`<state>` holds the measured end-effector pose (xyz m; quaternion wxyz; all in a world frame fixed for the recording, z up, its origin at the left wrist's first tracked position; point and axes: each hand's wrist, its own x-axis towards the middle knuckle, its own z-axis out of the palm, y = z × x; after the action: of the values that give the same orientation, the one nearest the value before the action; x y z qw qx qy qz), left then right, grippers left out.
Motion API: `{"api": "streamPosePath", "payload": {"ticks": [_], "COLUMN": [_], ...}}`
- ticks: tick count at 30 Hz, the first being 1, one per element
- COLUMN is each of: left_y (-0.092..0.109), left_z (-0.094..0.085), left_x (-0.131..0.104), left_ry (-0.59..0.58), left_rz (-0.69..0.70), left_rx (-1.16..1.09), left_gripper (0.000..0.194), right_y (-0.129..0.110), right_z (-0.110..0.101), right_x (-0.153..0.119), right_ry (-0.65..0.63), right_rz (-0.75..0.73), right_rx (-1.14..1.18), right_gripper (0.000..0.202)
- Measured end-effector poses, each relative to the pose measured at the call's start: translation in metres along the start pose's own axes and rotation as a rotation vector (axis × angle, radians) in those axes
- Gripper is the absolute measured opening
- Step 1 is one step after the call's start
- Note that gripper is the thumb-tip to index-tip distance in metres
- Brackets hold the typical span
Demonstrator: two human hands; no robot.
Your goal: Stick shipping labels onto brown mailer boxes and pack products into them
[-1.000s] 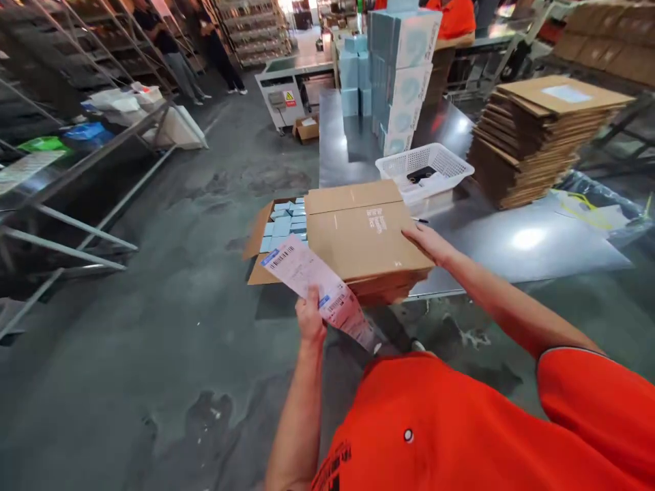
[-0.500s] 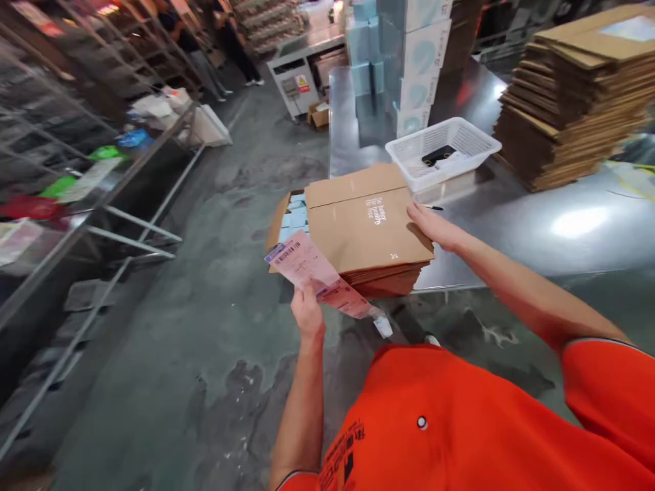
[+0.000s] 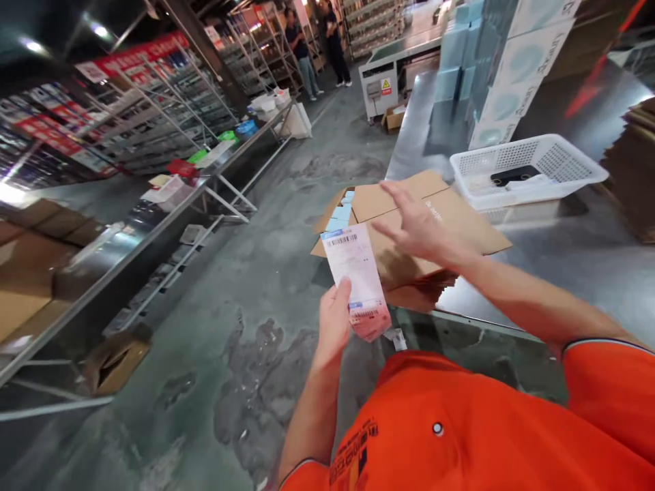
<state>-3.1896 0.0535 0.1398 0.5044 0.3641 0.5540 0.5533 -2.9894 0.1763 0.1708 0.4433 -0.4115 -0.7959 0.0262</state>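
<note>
My left hand point(image 3: 335, 315) pinches a long printed label sheet point(image 3: 357, 269) with barcodes, its lower end pinkish and curled. Just above the sheet, my right hand point(image 3: 414, 221) is spread, fingers apart, over a stack of flat brown cardboard point(image 3: 460, 208) with white print; whether it touches the top piece I cannot tell. Beside the stack's left end, an open carton point(image 3: 330, 211) shows light blue items point(image 3: 342, 213) inside, partly covered by the cardboard. A white plastic basket point(image 3: 537, 194) holding a dark object stands right of the stack on the metal table point(image 3: 563, 252).
Tall light blue and white boxes point(image 3: 506, 95) stand at the table's back. More cardboard point(image 3: 634, 170) is piled at the right edge. Across the aisle runs a long metal bench point(image 3: 168, 211) with bins on it. Two people point(image 3: 335, 44) stand far back.
The view has swung left. My right hand has moved from the cardboard's right edge to over its left part, fingers spread. The label sheet has turned more upright in my left hand.
</note>
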Motion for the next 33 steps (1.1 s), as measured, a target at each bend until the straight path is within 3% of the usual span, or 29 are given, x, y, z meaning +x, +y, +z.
{"api": "streamPosePath", "payload": {"ticks": [3, 6, 8, 10, 13, 16, 19, 21, 24, 28, 30, 33], "left_y": [-0.003, -0.006, -0.007, -0.007, -0.003, 0.002, 0.000, -0.005, -0.013, -0.018, -0.019, -0.021], "left_z": [0.003, 0.009, 0.015, 0.023, 0.039, 0.058, 0.072, 0.079, 0.088, 0.099, 0.101, 0.098], "left_x": [-0.001, -0.004, -0.005, -0.004, -0.002, 0.001, 0.003, 0.004, 0.006, 0.012, 0.014, 0.017], "left_ry": [0.031, 0.062, 0.040, -0.011, -0.087, -0.207, -0.366, -0.453, -0.492, -0.411, -0.317, -0.144], "left_rz": [0.014, 0.020, 0.011, 0.006, 0.012, 0.024, 0.022, -0.013, -0.042, 0.023, 0.045, 0.049], "left_rx": [-0.100, -0.147, -0.133, -0.095, -0.019, 0.080, 0.133, 0.127, 0.131, 0.158, 0.172, 0.166], "left_gripper": [0.051, 0.050, 0.050, 0.050, 0.051, 0.048, 0.044, 0.043, 0.040, 0.036, 0.036, 0.037], "right_y": [0.077, 0.128, 0.131, 0.112, 0.066, 0.033, 0.026, 0.031, 0.041, 0.069, 0.105, 0.185], "right_z": [-0.030, -0.054, -0.059, -0.058, -0.061, -0.072, -0.078, -0.077, -0.073, -0.070, -0.072, -0.082], "right_x": [-0.003, -0.030, -0.053, -0.069, -0.069, -0.051, -0.039, -0.038, -0.046, -0.056, -0.060, -0.072], "right_ry": [-0.053, -0.350, -0.436, -0.425, -0.297, -0.146, -0.137, -0.017, 0.163, 0.210, 0.368, 0.675], "right_rz": [0.422, 0.798, 0.858, 0.815, 0.699, 0.556, 0.478, 0.504, 0.584, 0.688, 0.805, 1.107], "right_rx": [-0.209, -0.265, -0.176, -0.132, -0.156, 0.129, 0.597, 0.756, 0.849, 0.984, 0.995, 0.782], "right_gripper": [0.078, 0.083, 0.073, 0.069, 0.081, 0.065, 0.042, 0.039, 0.039, 0.037, 0.034, 0.030]}}
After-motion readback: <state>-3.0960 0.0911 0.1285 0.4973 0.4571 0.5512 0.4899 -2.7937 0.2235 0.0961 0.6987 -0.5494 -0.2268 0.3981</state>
